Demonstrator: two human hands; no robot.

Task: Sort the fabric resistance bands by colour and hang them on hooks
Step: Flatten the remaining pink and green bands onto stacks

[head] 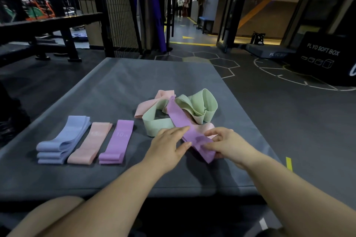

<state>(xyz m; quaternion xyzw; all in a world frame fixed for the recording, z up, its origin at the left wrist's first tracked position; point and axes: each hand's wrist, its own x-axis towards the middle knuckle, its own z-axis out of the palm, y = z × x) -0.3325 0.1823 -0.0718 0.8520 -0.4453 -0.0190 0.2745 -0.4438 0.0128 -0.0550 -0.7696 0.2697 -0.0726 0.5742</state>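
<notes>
- Left hand (167,146) lies flat, fingers straight, on the loose purple fabric band (179,117). Right hand (227,145) pinches that band's near end between thumb and curled fingers. Judged: flattening it for stacking.
- The band runs diagonally from the hands into the tangled heap of pale green fabric bands (196,106) and pink fabric bands (148,106), right of centre on the grey padded surface (134,79).
- Sorted rows at near left, one per colour: blue band stack (63,140), flat pink band (90,144), purple band stack (117,140). Likely destination: the purple stack.
- No hooks in view. The black wire grid panel (115,5) at far left may carry some; cannot tell.
- Print on the bands is mostly illegible, and the number of bands in the heap is unclear.
</notes>
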